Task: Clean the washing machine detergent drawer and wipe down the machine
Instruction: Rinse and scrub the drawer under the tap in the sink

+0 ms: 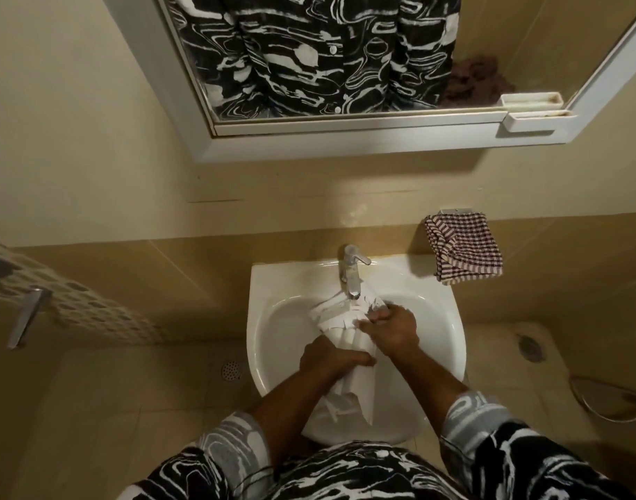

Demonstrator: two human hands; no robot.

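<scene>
Our left hand curls its fingers round the near end of the drawer, held over the sink; our right hand grips the far end under the tap, where we should rinse each compartment

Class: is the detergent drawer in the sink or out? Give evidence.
In: left hand and right hand hold the detergent drawer inside the sink bowl, below the tap.
</scene>
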